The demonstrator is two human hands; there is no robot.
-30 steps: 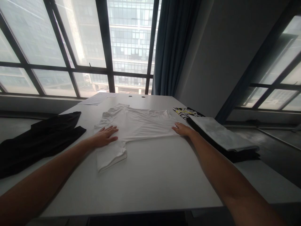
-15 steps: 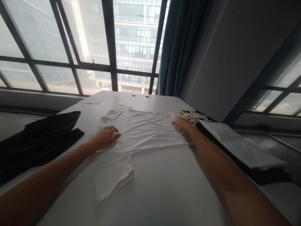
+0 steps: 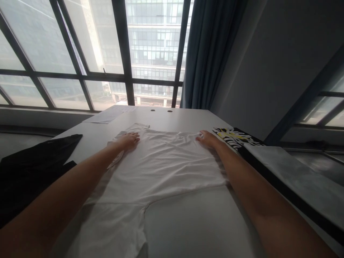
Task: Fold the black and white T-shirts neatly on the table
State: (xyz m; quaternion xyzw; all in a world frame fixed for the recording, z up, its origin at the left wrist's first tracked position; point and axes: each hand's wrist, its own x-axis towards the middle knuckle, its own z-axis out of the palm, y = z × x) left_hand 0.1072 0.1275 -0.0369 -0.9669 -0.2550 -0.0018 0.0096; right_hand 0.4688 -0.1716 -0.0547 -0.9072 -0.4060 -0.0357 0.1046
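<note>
A white T-shirt [image 3: 166, 165] lies spread sideways on the white table, its body creased. The neck end is at the left and the hem at the right. One sleeve [image 3: 115, 225] reaches toward me at the lower left. My left hand [image 3: 130, 140] rests on the shirt near its far shoulder, fingers stretched out flat. At the far right corner of the hem, my right hand [image 3: 206, 139] has its fingers bent in on the cloth and pinches it.
Black garments [image 3: 40, 157] lie along the table's left side. At the right are a black, white and yellow patterned cloth [image 3: 233, 136] and a folded grey cloth [image 3: 295, 175] over black fabric. Papers [image 3: 104, 115] lie at the far left, before the windows and a blue curtain [image 3: 206, 53].
My left hand has slid away from me over the shirt, toward its far shoulder. My right hand stays at the hem corner. The shirt now looks nearer, with its near sleeve lower in view.
</note>
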